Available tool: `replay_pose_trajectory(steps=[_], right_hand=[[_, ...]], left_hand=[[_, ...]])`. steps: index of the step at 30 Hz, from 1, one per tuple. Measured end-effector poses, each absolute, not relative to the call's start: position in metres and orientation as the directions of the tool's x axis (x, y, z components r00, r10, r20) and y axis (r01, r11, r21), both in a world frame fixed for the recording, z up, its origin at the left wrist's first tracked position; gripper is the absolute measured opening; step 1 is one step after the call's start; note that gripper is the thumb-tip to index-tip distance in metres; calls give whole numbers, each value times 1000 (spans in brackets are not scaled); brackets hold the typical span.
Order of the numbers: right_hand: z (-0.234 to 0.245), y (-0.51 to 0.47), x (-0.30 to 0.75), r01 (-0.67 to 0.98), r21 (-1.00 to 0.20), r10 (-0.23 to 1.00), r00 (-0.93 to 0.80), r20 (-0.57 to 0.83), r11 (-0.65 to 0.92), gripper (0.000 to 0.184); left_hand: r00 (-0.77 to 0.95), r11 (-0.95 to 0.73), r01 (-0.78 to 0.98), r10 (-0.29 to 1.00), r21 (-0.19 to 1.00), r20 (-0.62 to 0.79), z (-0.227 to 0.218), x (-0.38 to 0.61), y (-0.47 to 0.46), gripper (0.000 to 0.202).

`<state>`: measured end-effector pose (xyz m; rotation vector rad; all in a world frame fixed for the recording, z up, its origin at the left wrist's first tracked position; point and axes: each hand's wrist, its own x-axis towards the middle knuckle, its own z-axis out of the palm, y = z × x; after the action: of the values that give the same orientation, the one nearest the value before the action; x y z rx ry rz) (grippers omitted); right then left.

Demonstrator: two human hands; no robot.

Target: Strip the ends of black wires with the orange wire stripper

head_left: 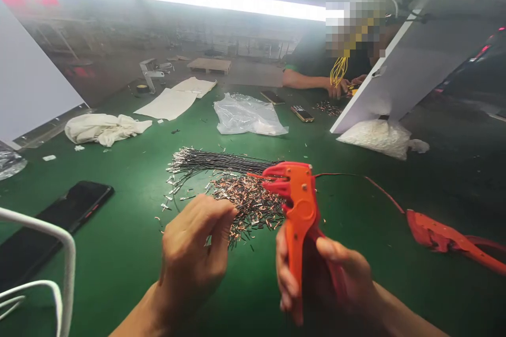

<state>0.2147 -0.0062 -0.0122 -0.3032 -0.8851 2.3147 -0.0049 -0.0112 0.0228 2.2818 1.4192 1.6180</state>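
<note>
Gripping an orange-and-red plastic wire stripper [302, 216], the right hand [350, 274] has its fingers wrapped round the handles, with the thumb on the far side from the fingertips. The left hand [195, 247] hangs to the left of the tool, its fingers curled in and the thumb drawn up toward the forefinger; whether anything thin is pinched there, I cannot tell.

If the left fingers came too near the tool's head as the handles were squeezed, skin could be nipped. A low sweep of either hand might scatter the loose heap of black and copper-coloured wire clippings [253, 202] or mix it into the bundle of straight black wires with silvery ends [225, 159], since the two lie right against each other on the green bench [138, 184]. The thin reddish strand [369, 179] running from behind the tool toward a second orange-and-red hand tool [443, 231] could also snag if the right hand swung outward.

The stripper stands nearly upright above the bench, in front of the heap's right side. Its orange body is smooth, with small metal rivets and a round raised boss; its red jaws point left, a gap showing between them.
</note>
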Motion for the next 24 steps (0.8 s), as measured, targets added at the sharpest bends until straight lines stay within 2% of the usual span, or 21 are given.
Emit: replay_pose_trajectory(steps=[2,4,7,9,11,12,14,16,17,18,20,22,23,24], right_hand=[[-8,0,220,-497,-697,706,-708,-18,-516,38],[-3,6,226,-401,-797,733,-675,-77,-453,35],[7,11,232,-72,-952,688,-708,-162,-298,36],[15,12,234,139,-983,684,-706,-182,-118,36],[20,13,236,347,-935,744,-644,-174,81,32],[21,13,236,455,-872,790,-595,-148,180,29],[21,15,237,646,-684,855,-515,-63,338,20],[18,16,237,742,-526,878,-478,20,416,20],[16,17,236,759,-500,886,-462,40,418,23],[15,17,236,751,-525,893,-449,36,399,24],[14,16,234,620,-729,893,-449,-26,290,26],[15,14,235,298,-954,850,-513,-121,44,33],[15,14,236,124,-986,811,-562,-163,-113,36],[15,14,238,-15,-967,769,-610,-193,-254,38]], left_hand=[[58,-578,661,675,479,735,22,-5,-11,15],[42,-569,661,679,490,733,21,-6,-10,15],[15,-552,697,650,458,760,21,-7,-8,15],[-2,-537,731,616,421,788,22,-7,-7,18],[-8,-532,752,582,389,813,24,-7,-7,21],[-9,-540,750,568,381,823,24,-7,-7,23],[-4,-571,729,547,377,837,23,-7,-8,24],[4,-572,733,544,367,839,21,-6,-8,24],[17,-565,748,540,347,841,19,-6,-8,23],[33,-553,767,540,325,841,18,-5,-7,22],[68,-547,785,543,290,837,16,-5,-7,22],[88,-574,762,551,300,830,16,-5,-6,23],[83,-584,747,556,318,827,16,-5,-6,24],[73,-592,735,555,331,829,17,-6,-6,24]])
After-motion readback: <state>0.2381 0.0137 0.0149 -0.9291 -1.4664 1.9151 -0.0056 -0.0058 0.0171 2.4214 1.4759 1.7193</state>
